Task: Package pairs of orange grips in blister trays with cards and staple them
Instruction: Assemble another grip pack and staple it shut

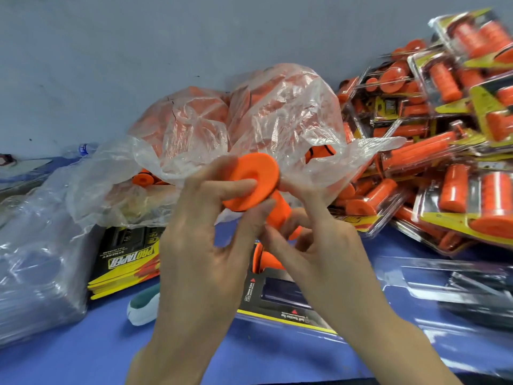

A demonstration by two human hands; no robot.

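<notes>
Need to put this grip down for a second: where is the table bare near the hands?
Bare blue table shows front left, bordered by the bagged clear trays, the stapler and the left forearm. A smaller patch lies between the forearms, below the carded tray. The right side is crowded with finished packs and loose trays.

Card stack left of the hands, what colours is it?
The card stack is black with yellow and orange stripes, best seen in the head view.

Packing workbench: blue table [277, 354], heap of finished blister packs [444, 140], card stack [125, 262], bagged grips [236, 120].
</notes>
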